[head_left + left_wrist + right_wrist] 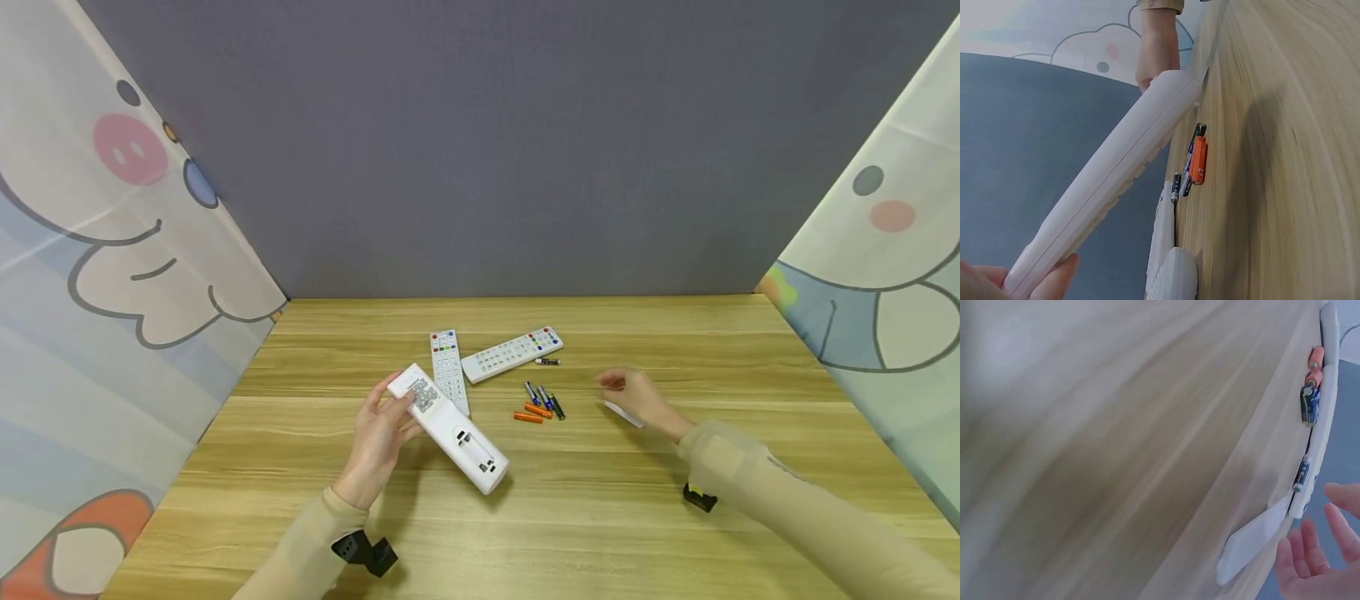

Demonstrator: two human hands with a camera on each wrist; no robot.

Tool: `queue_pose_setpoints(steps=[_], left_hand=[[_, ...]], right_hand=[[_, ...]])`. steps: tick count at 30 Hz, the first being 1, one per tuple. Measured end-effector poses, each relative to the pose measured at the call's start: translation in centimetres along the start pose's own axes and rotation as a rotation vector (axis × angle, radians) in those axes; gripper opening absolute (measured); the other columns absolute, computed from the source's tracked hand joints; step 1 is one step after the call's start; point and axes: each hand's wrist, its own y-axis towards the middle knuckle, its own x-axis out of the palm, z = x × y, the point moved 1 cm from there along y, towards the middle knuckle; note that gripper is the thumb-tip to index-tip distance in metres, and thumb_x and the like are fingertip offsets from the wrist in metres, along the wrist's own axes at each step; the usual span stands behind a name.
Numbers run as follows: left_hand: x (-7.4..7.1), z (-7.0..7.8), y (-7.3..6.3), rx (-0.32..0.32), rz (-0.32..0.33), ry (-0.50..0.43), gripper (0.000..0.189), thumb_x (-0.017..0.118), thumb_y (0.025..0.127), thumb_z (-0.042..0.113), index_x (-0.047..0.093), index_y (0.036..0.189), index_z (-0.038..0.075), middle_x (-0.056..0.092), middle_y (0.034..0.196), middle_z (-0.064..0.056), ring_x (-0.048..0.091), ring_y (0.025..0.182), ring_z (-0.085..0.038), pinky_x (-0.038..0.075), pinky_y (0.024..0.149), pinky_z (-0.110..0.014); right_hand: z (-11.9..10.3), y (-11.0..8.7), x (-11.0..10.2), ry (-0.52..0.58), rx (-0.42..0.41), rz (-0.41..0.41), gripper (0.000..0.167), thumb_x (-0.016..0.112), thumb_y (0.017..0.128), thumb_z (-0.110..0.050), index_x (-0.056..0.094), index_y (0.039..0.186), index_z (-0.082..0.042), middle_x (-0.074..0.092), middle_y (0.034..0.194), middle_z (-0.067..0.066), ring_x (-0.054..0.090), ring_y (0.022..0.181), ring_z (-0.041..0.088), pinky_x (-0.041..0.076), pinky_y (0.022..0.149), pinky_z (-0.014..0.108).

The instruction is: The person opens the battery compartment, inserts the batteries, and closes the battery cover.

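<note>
A white remote control [450,427], back side up, is held above the desk [585,517], a little left of its middle; its uncovered battery compartment [474,450], at the end toward the near edge, looks empty. The left hand [378,433] grips the other end, thumb by the printed label [425,395]; I'd judge that a steady hold there, slots facing up, serves best. The right hand [641,398], fingers loose and gripping nothing, hovers beside a thin white cover [625,415] lying toward the right edge; it would do well not to brush that piece aside. Between the hands lie two orange batteries [538,410], two blue ones [544,397] and a dark green one [557,407]. Toward the far edge rest two more white remotes [512,355], buttons up, a lone dark battery [547,362] just beside one. A grey panel [517,150] stands behind the far edge.
</note>
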Motion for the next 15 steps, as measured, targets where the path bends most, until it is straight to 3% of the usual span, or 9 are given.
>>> queue_pose_setpoints(steps=[15], left_hand=[[0.1,-0.2,-0.1,-0.006,-0.001,0.008,0.047,0.048,0.087,0.000,0.033,0.131,0.009,0.062,0.092,0.000,0.062,0.073,-0.014,0.052,0.063,-0.027]], right_hand=[[-1.8,1.3,2.0,0.112,-0.020,-0.077,0.025,0.059,0.080,0.000,0.056,0.103,0.010,0.060,0.093,0.019,0.056,0.081,0.024,0.050,0.068,0.027]])
